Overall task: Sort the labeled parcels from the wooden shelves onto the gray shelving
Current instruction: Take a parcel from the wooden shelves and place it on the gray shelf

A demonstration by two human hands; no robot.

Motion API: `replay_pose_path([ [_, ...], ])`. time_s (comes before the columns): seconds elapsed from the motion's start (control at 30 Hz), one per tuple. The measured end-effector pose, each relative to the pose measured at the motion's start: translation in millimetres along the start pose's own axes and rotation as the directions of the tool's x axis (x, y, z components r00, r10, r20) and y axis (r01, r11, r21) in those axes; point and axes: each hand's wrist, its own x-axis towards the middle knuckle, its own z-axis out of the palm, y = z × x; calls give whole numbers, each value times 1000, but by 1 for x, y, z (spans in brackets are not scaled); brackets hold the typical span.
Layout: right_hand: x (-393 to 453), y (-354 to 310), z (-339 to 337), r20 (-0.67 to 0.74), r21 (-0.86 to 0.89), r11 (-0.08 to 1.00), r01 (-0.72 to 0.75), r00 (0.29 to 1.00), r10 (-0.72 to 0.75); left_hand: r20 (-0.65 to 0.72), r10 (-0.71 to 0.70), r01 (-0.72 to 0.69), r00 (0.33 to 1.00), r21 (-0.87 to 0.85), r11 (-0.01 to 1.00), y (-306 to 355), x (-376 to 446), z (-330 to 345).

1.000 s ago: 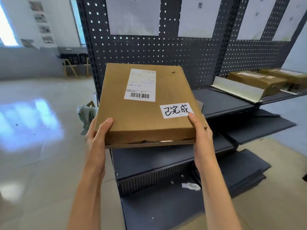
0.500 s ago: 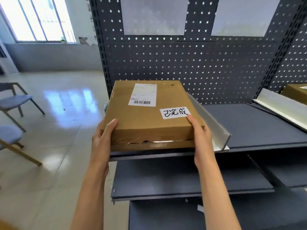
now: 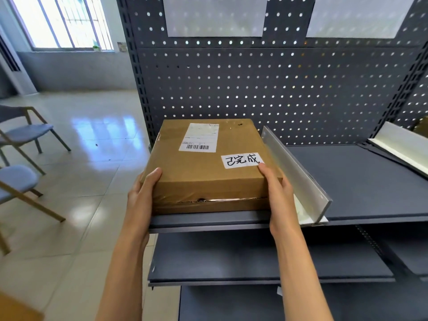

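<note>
Gray shelving under hand-held parcel

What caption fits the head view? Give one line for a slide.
Both hands, left hand and right hand, hold a labeled cardboard parcel on the gray shelf beside a white divider.

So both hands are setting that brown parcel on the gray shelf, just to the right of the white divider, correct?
Not quite: the head view shows the parcel left of the white divider. Both hands, left and right, do hold it on the gray shelf.
</note>
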Motion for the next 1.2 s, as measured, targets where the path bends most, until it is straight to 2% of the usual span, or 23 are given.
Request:
replay_pose_path([
  [0.2, 7, 0, 2, 7, -24, 1000, -9, 1000, 9, 23, -53, 53, 998, 1, 999, -1, 10, 1],
  [0.43, 13, 1, 1, 35, -27, 1000, 9, 999, -8, 2, -49, 49, 999, -9, 999, 0, 14, 5],
  [0.53, 15, 1, -2, 34, -49, 999, 17, 999, -15, -19, 14, -13, 1000, 17, 1000, 0, 12, 4],
  [0.6, 15, -2, -3, 17, -77, 996, 48, 999, -47, -38, 86, -82, 996, 96, 992, 3, 10, 1],
  [0.73, 7, -5, -4, -19, -220, 955, 199, 978, -208, -55, 216, -196, 975, 249, 949, 10, 2, -13],
  [0.83, -12, -7, -1, 13, -454, 818, 353, 921, -390, -35, 336, -293, 941, 410, 864, 15, -8, -31],
  [0.93, -39, -6, 8, 83, -692, 562, 453, 823, -561, -12, 446, -356, 895, 584, 730, 20, -22, -56],
  [1.03, -70, 0, 29, 171, -805, 329, 494, 723, -669, 13, 515, -375, 857, 700, 608, 26, -39, -92],
  [1.1, -94, 6, 49, 205, -809, 275, 519, 688, -697, 23, 541, -374, 841, 748, 549, 29, -49, -124],
  [1.2, -133, 22, 86, 316, -752, 264, 604, 682, -660, -7, 562, -319, 827, 817, 480, 31, -64, -186],
])
